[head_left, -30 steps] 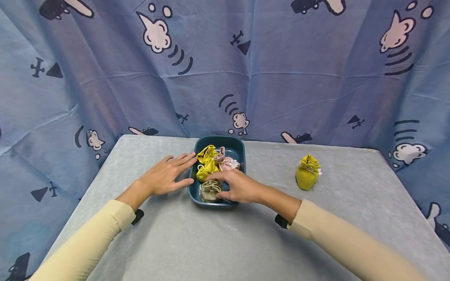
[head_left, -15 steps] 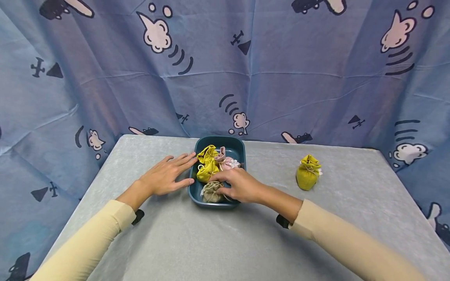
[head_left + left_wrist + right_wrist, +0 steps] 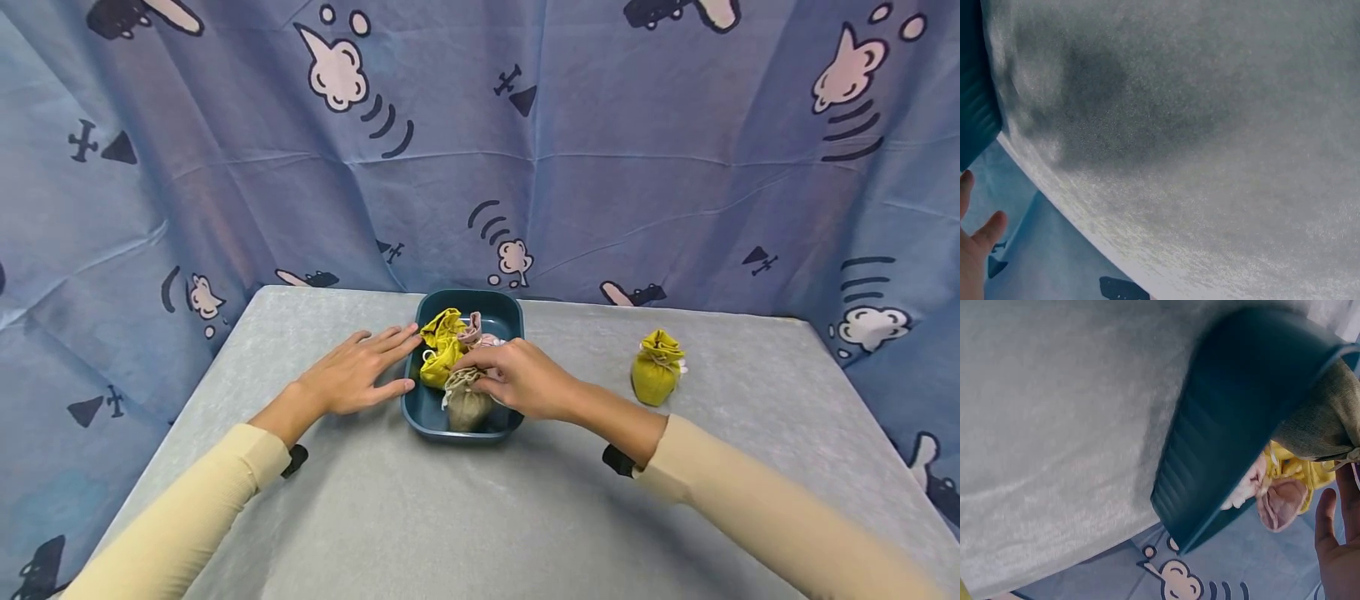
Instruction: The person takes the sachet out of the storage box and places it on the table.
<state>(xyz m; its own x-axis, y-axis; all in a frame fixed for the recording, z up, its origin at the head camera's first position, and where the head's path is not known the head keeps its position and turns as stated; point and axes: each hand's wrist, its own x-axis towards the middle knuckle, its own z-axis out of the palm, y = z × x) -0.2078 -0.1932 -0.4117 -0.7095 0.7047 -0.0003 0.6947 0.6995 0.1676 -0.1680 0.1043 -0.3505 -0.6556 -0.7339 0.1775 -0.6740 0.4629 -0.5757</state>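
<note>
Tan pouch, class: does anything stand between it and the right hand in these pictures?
Nothing visible does. The right hand already pinches the tan pouch at its gathered top, holding it upright at the near end of the bin. The yellow pouches and pink pouch sit behind it.

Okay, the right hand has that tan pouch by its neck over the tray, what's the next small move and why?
Probably lift the tan pouch straight up until it clears the tray rim. The right hand pinches its tied top while its bottom hangs inside the tray, and the left hand lies flat against the tray's side, steadying it.
</note>
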